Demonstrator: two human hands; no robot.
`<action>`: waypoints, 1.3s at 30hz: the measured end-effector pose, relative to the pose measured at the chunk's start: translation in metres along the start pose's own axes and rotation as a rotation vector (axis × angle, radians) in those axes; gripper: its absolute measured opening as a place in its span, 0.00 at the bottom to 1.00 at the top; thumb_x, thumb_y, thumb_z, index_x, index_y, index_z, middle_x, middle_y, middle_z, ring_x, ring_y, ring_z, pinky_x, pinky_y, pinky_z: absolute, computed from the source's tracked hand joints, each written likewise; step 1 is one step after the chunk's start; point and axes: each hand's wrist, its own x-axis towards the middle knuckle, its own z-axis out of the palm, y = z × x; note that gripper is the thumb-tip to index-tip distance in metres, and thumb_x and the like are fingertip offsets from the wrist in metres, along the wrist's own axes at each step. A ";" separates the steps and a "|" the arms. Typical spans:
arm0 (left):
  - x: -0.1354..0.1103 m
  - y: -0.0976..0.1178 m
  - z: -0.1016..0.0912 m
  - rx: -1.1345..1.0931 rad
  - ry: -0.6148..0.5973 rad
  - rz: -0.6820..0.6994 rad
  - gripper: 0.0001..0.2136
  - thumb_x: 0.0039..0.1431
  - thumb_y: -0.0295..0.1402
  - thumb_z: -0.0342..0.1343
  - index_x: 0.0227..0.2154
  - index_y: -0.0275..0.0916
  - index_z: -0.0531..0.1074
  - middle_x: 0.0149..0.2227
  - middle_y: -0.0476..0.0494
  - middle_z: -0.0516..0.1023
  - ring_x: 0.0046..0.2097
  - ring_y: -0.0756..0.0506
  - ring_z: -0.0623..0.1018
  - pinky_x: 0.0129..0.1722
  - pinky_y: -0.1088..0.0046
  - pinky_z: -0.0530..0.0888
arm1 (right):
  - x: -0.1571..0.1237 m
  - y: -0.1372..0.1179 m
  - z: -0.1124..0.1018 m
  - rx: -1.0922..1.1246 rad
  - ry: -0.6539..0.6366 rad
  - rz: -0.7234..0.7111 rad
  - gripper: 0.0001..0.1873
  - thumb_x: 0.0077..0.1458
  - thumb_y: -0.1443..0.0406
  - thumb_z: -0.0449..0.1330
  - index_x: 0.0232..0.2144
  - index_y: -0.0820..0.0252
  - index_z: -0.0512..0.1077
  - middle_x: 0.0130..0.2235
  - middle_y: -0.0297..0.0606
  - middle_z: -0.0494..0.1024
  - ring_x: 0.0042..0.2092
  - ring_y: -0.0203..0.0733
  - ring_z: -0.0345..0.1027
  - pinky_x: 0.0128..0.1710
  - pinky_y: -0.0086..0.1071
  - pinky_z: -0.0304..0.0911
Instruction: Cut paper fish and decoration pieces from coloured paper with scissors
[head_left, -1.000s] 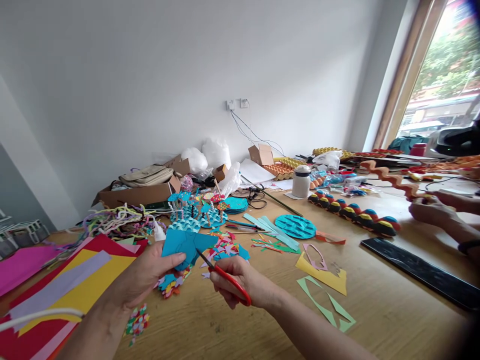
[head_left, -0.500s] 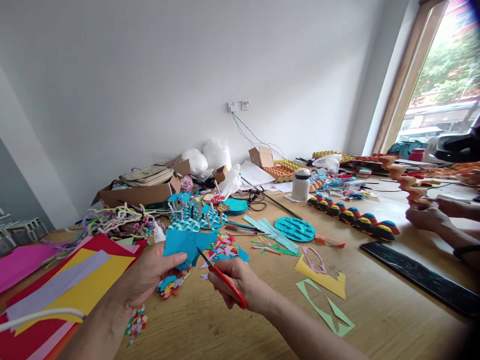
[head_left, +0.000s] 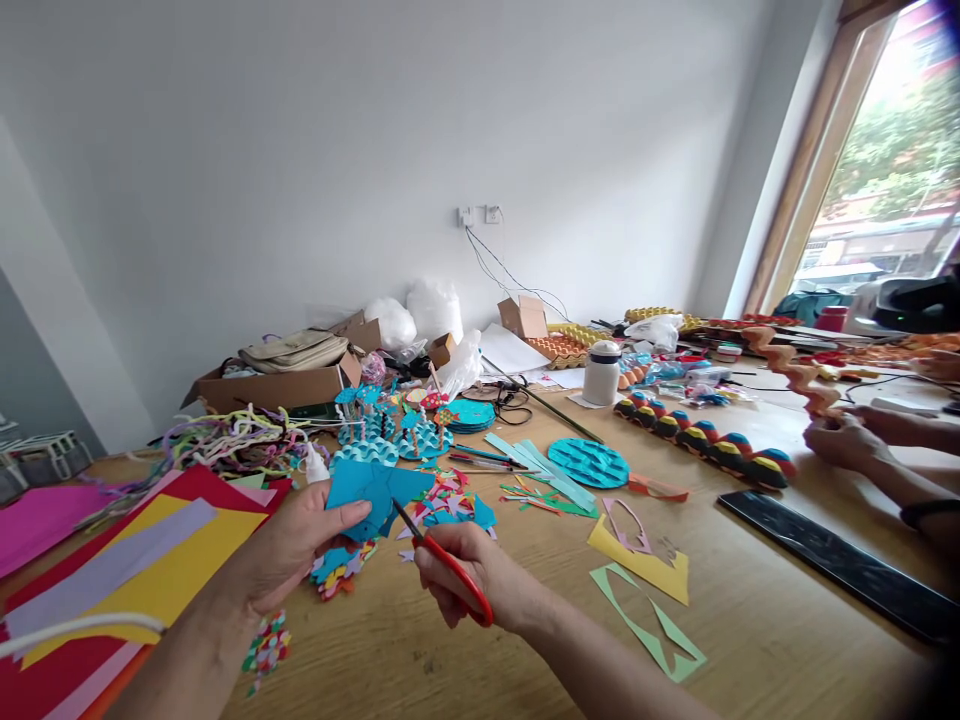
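Cutting paper, two-handed. The left hand [head_left: 296,550] comes in low from the left, its forearm slanting up over the tabletop [head_left: 555,610]; the thumb lies flat on the upper face of a blue sheet [head_left: 356,485] and the fingers fold beneath, giving a narrow pinch at the sheet's near left corner. The right hand [head_left: 469,565] enters from the opposite side, wrist nearly straight, closed around the red handles of the scissors [head_left: 484,607], whose dark blades point away and leftward into a notch in the sheet's near edge. How far the blades are parted cannot be judged with confidence at this scale. The sheet, marked with drawn lines, is held above the tabletop, left of its middle and well short of its far edge; coloured scraps [head_left: 450,490] lie just beyond the scissors. Stacked coloured sheets [head_left: 180,545] occupy the tabletop's left side.

Compared with half a second earlier, both hands, sheet and scissors hold nearly the same pose. The clearest change is toward the tabletop's right side: the orange wavy strip [head_left: 780,362] in a co-worker's hand [head_left: 844,440] stood more steeply and now slopes lower to the left.
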 end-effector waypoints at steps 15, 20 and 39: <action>0.000 -0.006 0.013 -0.173 0.080 -0.004 0.07 0.48 0.34 0.58 0.29 0.37 0.73 0.26 0.45 0.77 0.29 0.46 0.75 0.32 0.68 0.72 | 0.002 0.004 0.006 0.160 0.055 -0.019 0.27 0.43 0.43 0.53 0.19 0.63 0.61 0.12 0.26 0.60 0.13 0.26 0.54 0.11 0.20 0.45; 0.001 -0.011 0.018 -0.163 0.156 0.019 0.07 0.46 0.34 0.59 0.27 0.37 0.71 0.26 0.48 0.75 0.28 0.49 0.72 0.27 0.73 0.71 | 0.002 0.004 0.007 0.225 0.043 -0.101 0.25 0.46 0.46 0.53 0.17 0.63 0.61 0.12 0.27 0.60 0.14 0.26 0.55 0.14 0.21 0.48; 0.002 -0.018 0.014 0.029 0.090 -0.026 0.09 0.48 0.40 0.56 0.27 0.40 0.67 0.23 0.53 0.69 0.24 0.51 0.69 0.24 0.76 0.66 | 0.003 0.006 0.005 0.172 0.093 -0.054 0.26 0.42 0.44 0.55 0.19 0.63 0.62 0.12 0.26 0.61 0.13 0.27 0.55 0.12 0.21 0.48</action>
